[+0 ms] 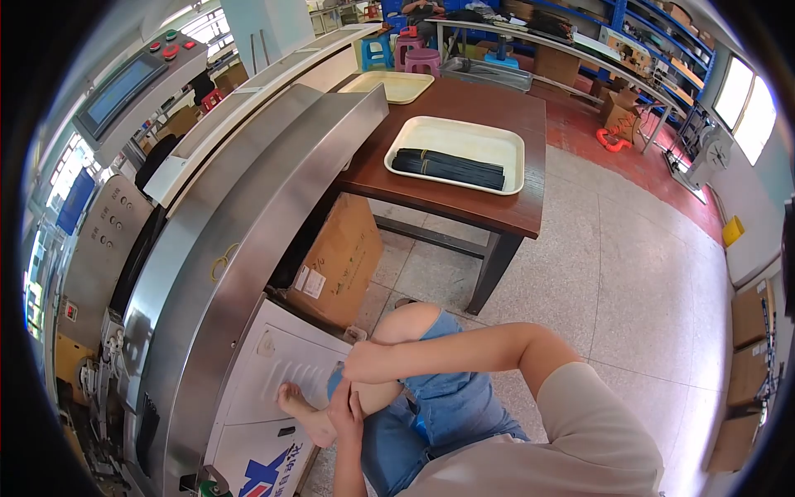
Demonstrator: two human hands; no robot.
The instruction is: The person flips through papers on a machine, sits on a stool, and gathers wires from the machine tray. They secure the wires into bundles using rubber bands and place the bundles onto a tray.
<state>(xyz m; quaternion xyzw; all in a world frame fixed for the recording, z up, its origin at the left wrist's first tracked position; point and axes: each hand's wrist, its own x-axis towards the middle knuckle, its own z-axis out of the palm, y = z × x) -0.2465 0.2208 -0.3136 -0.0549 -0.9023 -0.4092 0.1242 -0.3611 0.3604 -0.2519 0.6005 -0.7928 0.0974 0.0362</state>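
The left hand [346, 414] and right hand [366, 362] lay against a bent bare leg [377, 398] before the white panel [244, 398]; whether either gripped it, I could not tell. Rubber bands [224, 259] lay loose on the steel ledge [273, 186]; a bump might have shaken them off.

The bent bare leg [378, 398] touches the right hand [364, 363] and left hand [346, 411].

Smooth, shiny metal forms the ledge [281, 195] at left; the bench [501, 108] resembles glossy wood, the near tray [472, 137] smooth plastic, the shorts [455, 410] matt denim.
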